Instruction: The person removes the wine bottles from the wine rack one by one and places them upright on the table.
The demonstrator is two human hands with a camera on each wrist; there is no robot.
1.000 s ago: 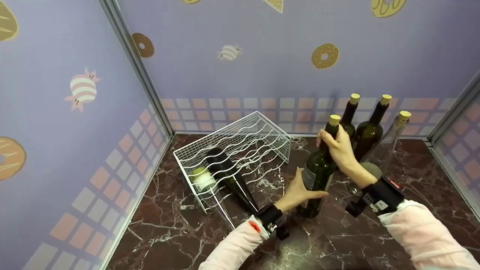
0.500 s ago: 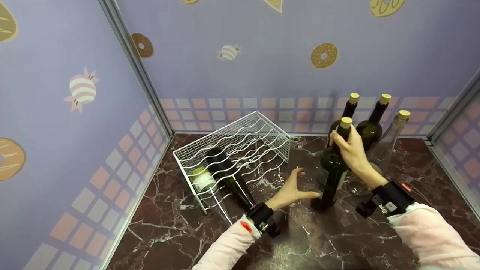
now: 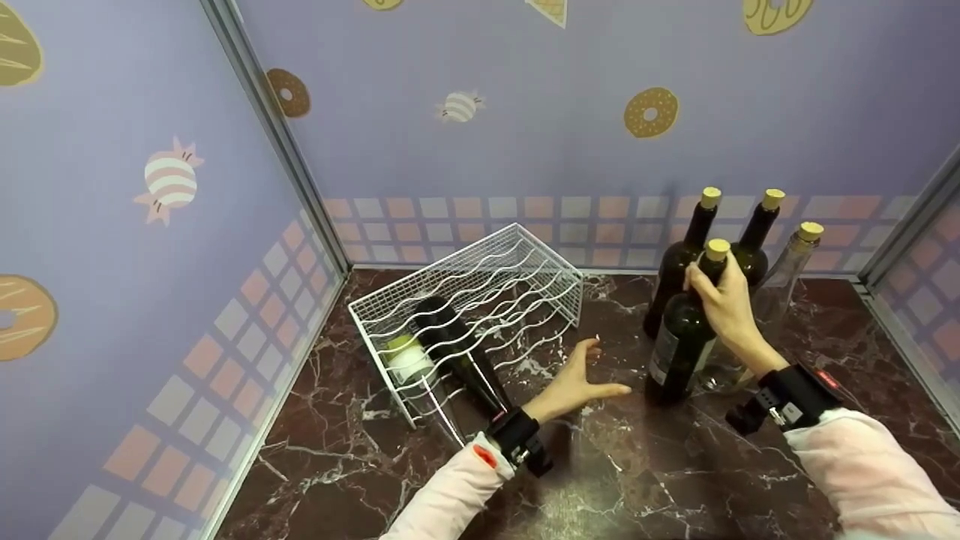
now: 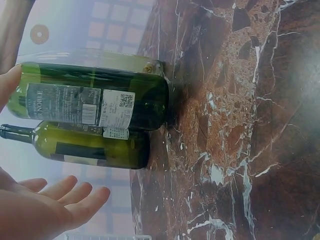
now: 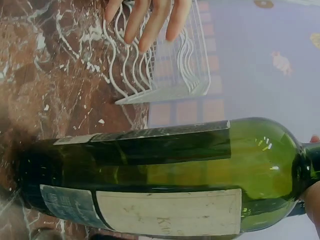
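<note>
My right hand (image 3: 726, 304) grips the neck of a dark green wine bottle (image 3: 684, 337) topped with a pale cork. That bottle stands nearly upright; its base is at the countertop, and I cannot tell whether it touches. Pale and dark labels show on the wine bottle (image 5: 180, 175) in the right wrist view. My left hand (image 3: 566, 382), thumb and fingers spread apart, holds nothing between the bottle and a white wire wine rack (image 3: 465, 262). In the rack lie a dark bottle (image 3: 450, 330) and a clear bottle (image 3: 442, 412), necks toward the front.
Behind the gripped bottle stand two dark corked bottles, one on the left (image 3: 679, 259) and one on the right (image 3: 750, 251). A clear corked bottle (image 3: 784, 274) stands at their right. Patterned panels (image 3: 555, 135) close off the marble countertop (image 3: 337, 465) at the back and sides.
My right hand has carried the wine bottle to the right, toward the standing bottles. My left hand has let go of its body and drawn back to the left.
</note>
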